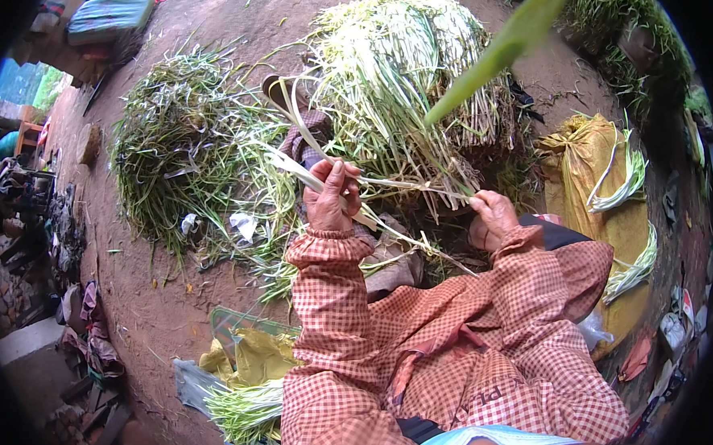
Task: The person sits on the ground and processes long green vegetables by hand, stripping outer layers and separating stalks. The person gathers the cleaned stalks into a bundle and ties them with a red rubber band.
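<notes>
My left hand (pixel 332 193) is closed around a few pale plant stalks (pixel 296 168), whose long leaves stick out up and to the left. Their lower ends fan out to the right, below my right hand. At the right, my right hand (pixel 494 214) pinches the tip of a thin stalk or leaf strip (pixel 400 184) that stretches across from my left hand. Beyond both hands lies a large heap of long green and white stalks (pixel 385 76) with roots at its near right side. A blurred green leaf (pixel 493 58) crosses the view close to the camera.
Left of the heap is a pile of tangled green leaves (pixel 177 147) with white scraps. A yellow woven sack (pixel 594 192) at right bears small bundles of stalks (pixel 626 178). Trimmed stalks (pixel 251 409) lie near a green-rimmed basket (pixel 223 326) at lower left. A stone (pixel 89 144) sits farther left.
</notes>
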